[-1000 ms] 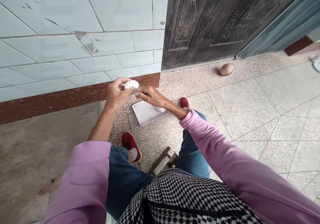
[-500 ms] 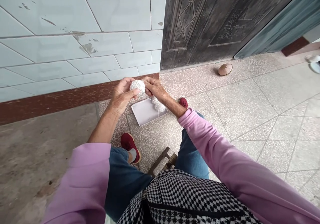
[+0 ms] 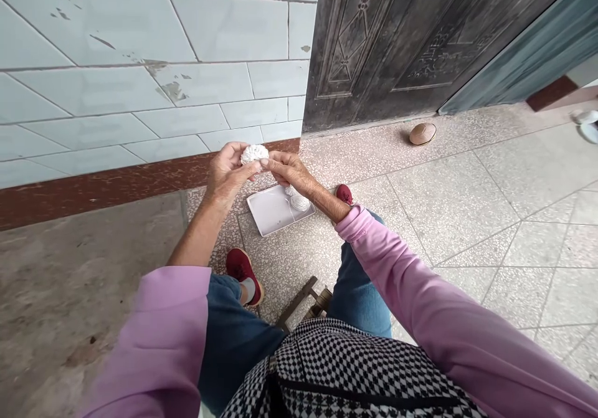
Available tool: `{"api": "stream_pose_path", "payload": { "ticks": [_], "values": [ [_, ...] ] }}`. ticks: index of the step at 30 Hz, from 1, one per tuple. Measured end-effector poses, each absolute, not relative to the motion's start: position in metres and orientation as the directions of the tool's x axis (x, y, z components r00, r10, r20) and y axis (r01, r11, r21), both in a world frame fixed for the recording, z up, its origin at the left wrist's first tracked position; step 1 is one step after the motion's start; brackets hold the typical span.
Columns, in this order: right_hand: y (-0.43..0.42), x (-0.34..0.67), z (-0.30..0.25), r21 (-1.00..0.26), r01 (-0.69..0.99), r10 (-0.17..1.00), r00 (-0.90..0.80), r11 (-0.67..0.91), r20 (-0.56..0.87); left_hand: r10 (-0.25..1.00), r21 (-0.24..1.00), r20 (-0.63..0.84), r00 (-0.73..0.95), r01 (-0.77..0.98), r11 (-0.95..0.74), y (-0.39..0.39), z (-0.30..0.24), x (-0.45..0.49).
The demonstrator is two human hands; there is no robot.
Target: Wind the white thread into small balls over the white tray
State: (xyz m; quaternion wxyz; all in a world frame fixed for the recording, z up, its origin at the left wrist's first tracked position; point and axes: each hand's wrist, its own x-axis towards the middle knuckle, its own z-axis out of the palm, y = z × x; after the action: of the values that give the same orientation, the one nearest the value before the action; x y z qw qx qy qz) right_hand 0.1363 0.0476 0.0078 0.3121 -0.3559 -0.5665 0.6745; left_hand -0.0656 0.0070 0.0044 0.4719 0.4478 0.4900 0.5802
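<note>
My left hand [image 3: 225,175] is closed around a small rounded piece of white yarn work [image 3: 255,153] with a ruffled, looped surface, its thumb along the lower edge. Thumb and fingers of my right hand [image 3: 292,172] pinch together at the right edge of that piece, close to the left thumb. Whether a thin tool is between the right fingertips cannot be made out. Below the hands, a shallow white tray [image 3: 268,213] rests on the floor. In its right part lies a ball of white yarn [image 3: 299,202], with more white yarn behind it, partly hidden by my right hand.
A pale tiled wall [image 3: 205,81] with a brown base strip stands ahead, beside a dark carved door [image 3: 374,50]. A tan rounded object [image 3: 423,133] sits by the doorstep. Between my legs is part of a wooden stool [image 3: 299,303]. My red shoes [image 3: 240,268] flank the tray.
My right hand has drawn closer to the left thumb at the edge of the white yarn work. The piece has tilted and looks flatter. The view has shifted slightly.
</note>
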Motion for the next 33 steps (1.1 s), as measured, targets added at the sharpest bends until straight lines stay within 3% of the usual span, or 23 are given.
{"api": "stream_pose_path", "payload": {
  "ticks": [4, 8, 12, 15, 18, 21, 24, 29, 33],
  "values": [
    [0.055, 0.138, 0.001, -0.996, 0.019, 0.807, -0.585, -0.088, -0.082, 0.997, 0.995, -0.002, -0.072, -0.099, -0.005, -0.002, 0.015, -0.076],
    [0.065, 0.142, -0.007, -0.997, -0.006, 0.792, -0.607, 0.075, 0.063, 0.998, 0.999, -0.034, -0.06, -0.017, 0.033, -0.006, 0.017, -0.077],
    [0.069, 0.145, -0.01, -0.997, 0.002, 0.785, -0.616, 0.08, 0.062, 0.997, 0.989, -0.068, -0.043, -0.136, 0.061, -0.004, 0.016, -0.072],
    [0.065, 0.144, -0.012, -0.999, 0.023, 0.782, -0.623, 0.032, 0.01, 0.993, 0.964, -0.062, -0.1, -0.265, 0.034, 0.002, 0.014, -0.07],
    [0.057, 0.14, -0.014, -0.986, 0.094, 0.786, -0.616, 0.138, 0.052, 0.976, 0.946, -0.045, -0.214, -0.323, -0.027, 0.011, 0.008, -0.071],
    [0.046, 0.136, -0.013, -0.919, 0.217, 0.729, -0.676, 0.33, 0.103, 0.946, 0.95, -0.017, -0.323, -0.3, -0.085, 0.018, 0.001, -0.071],
    [0.037, 0.137, -0.001, -0.881, 0.274, 0.671, -0.739, 0.386, 0.064, 0.94, 0.979, 0.039, -0.339, -0.177, -0.104, 0.02, -0.006, -0.069],
    [0.054, 0.144, 0.02, -0.923, 0.206, 0.798, -0.585, 0.324, 0.149, 0.978, 0.999, 0.039, -0.203, 0.022, -0.036, 0.013, -0.009, -0.07],
    [0.083, 0.15, 0.011, -0.972, 0.098, 0.863, -0.486, 0.212, 0.139, 0.997, 0.995, -0.056, 0.05, -0.074, 0.06, 0.005, -0.001, -0.068]
  ]
}}
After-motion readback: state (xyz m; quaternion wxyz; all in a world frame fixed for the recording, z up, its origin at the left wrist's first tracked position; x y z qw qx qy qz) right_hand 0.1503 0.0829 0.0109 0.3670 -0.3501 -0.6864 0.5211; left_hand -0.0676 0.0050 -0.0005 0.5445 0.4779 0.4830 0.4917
